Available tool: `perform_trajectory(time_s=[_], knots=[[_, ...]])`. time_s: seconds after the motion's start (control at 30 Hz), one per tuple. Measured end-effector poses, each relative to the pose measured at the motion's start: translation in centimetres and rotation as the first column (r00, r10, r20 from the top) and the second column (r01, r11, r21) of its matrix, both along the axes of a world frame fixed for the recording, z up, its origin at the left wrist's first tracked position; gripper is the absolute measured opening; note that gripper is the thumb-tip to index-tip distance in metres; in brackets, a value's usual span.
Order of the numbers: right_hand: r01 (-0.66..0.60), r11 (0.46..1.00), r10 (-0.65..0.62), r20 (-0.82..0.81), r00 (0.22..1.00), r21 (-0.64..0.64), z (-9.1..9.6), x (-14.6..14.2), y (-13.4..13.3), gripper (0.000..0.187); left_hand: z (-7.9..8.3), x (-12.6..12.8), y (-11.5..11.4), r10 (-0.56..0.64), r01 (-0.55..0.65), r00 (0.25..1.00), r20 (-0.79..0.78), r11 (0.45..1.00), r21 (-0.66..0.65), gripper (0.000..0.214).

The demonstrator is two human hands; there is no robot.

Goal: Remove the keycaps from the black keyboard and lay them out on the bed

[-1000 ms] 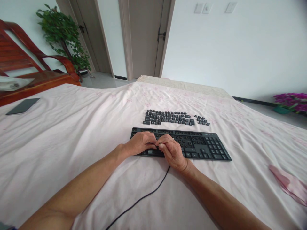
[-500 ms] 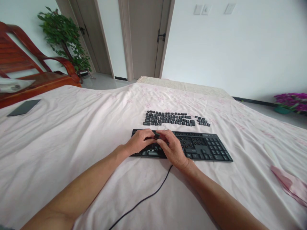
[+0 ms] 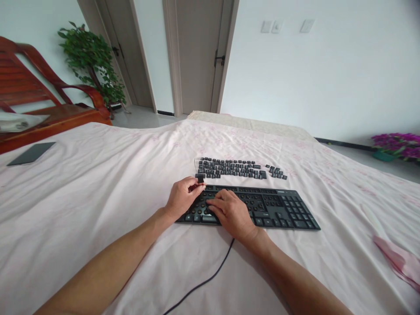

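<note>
My left hand (image 3: 183, 196) is closed around a keycap puller (image 3: 201, 178), a small black handle with thin wire loops pointing away from me. It hovers at the upper left of a black keyboard (image 3: 269, 214), many of whose keys are off, baring round stems. Over the middle-left of that keyboard, my right hand (image 3: 231, 213) has thumb and forefinger pinched low among the stems. A dark bit shows at those fingertips, too small to name. Behind the keyboard, loose black keycaps (image 3: 229, 168) lie in rows, with a smaller group of keycaps (image 3: 276, 172) to their right.
A pale pink cloth (image 3: 131, 175) with folds covers the surface. The keyboard's black cable (image 3: 206, 279) runs toward me. A dark flat object (image 3: 31, 154) lies far left, and a pink cloth piece (image 3: 398, 260) lies on the right. A wooden chair (image 3: 49, 96) stands beyond.
My hands have parted. The left has moved left with the puller, whose wire loops now stand behind the keyboard's left end. The right has lowered its fingertips toward the bare stems.
</note>
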State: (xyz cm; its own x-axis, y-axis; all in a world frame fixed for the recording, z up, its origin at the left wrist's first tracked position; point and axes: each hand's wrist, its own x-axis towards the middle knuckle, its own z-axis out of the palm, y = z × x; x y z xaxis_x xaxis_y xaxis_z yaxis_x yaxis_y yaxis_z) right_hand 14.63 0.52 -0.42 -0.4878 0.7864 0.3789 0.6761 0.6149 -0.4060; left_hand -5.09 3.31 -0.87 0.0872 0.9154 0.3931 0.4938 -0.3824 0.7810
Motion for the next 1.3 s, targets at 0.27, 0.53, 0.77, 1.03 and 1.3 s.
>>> perform_trajectory(time_s=[0.27,0.53,0.77,1.03,1.3], knots=[[-0.035,0.999,0.035,0.004,0.999,0.018,0.4,0.0,-0.2,0.008,-0.6,-0.8,0.5,0.053,-0.053,0.998,-0.033,0.999,0.005,0.023],[0.011,0.994,-0.023,-0.107,0.994,-0.109,0.7,0.1,-0.6,0.005,-1.0,-0.8,0.6,0.039,-0.039,0.999,0.000,0.999,-0.002,0.023],[0.225,0.932,-0.300,-0.254,0.919,-0.284,2.1,2.7,3.6,0.009,-1.1,-0.8,0.6,0.026,-0.026,1.000,0.001,1.000,-0.006,0.025],[0.345,0.914,-0.351,0.010,0.936,-0.214,1.4,4.3,9.8,0.010,-1.5,-0.9,0.8,0.014,-0.014,1.000,0.012,1.000,-0.004,0.021],[0.400,0.896,-0.371,0.171,0.913,-0.193,0.5,3.7,11.5,0.013,-1.4,-0.9,0.8,0.016,-0.016,1.000,0.005,1.000,-0.005,0.021]])
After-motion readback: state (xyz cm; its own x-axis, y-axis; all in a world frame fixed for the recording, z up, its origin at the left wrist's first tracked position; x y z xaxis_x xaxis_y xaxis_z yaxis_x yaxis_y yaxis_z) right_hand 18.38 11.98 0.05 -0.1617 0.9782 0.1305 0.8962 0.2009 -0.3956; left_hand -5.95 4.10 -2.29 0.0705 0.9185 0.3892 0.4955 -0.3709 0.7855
